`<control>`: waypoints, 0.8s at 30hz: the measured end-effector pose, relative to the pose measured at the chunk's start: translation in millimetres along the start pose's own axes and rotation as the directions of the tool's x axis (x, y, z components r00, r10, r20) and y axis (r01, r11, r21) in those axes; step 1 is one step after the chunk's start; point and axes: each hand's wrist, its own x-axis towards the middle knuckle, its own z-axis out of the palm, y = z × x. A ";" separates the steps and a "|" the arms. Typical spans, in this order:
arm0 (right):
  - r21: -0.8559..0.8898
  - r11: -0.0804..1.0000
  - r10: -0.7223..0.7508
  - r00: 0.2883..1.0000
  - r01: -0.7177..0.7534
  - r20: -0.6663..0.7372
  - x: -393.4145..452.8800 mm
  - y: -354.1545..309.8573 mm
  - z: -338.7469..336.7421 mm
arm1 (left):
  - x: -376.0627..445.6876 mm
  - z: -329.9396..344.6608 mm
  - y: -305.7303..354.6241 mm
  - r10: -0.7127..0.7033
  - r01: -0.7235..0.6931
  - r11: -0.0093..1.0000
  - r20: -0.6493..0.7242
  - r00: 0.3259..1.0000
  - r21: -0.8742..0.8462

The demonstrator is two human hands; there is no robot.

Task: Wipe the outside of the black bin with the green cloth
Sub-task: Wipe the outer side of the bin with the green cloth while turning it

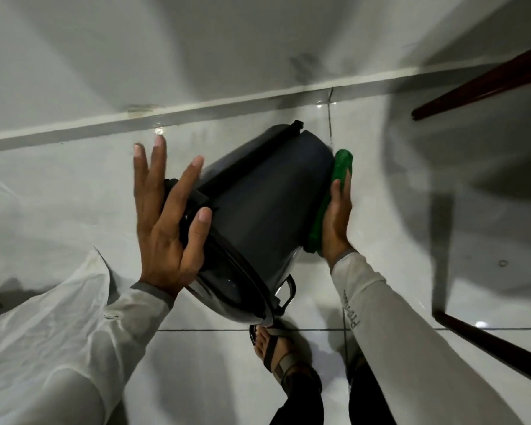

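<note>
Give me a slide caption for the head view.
Left hand steadies tilted black bin; right hand presses green cloth against it.

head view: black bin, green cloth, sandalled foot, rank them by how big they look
1. black bin, clearly largest.
2. green cloth and sandalled foot look alike; the right hand covers part of the cloth, so no firm ranking.

A home room: glossy white floor tiles (380, 210) meeting a plain wall (166, 41), dark wooden furniture legs (485, 84) nearby.
</note>
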 end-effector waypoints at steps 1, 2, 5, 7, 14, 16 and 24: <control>0.013 1.000 -0.012 1.000 0.012 0.023 -9.0 -3.5 3.1 | -0.3 -1.5 -1.5 -0.019 0.019 1.000 -0.013 1.000 -0.003; -0.006 1.000 -0.017 0.999 0.017 0.048 -20.8 -8.1 7.4 | 0.4 -3.1 -2.7 -0.046 0.046 0.999 -0.023 0.999 -0.008; -0.206 0.960 -0.150 0.970 0.188 0.189 -58.4 -20.9 23.3 | 7.2 -7.2 -6.1 -0.127 0.126 0.991 -0.042 0.991 -0.038; -0.318 0.843 -0.327 0.882 0.435 0.339 -80.8 -24.1 28.6 | 12.2 -8.5 -7.7 -0.143 0.141 0.989 -0.041 0.989 -0.046; -0.329 0.548 -0.522 0.621 0.770 0.585 -97.5 -24.5 35.4 | 14.9 -10.6 -13.7 -0.207 0.204 0.977 -0.046 0.977 -0.062; -0.348 0.540 -0.538 0.632 0.766 0.557 -85.1 -23.7 37.7 | 16.5 -11.1 -16.2 -0.225 0.221 0.973 -0.052 0.973 -0.069; -0.378 0.761 -0.424 0.845 0.528 0.326 -59.0 -18.5 32.1 | 21.3 -5.9 -7.8 -0.114 0.114 0.993 -0.006 0.993 0.011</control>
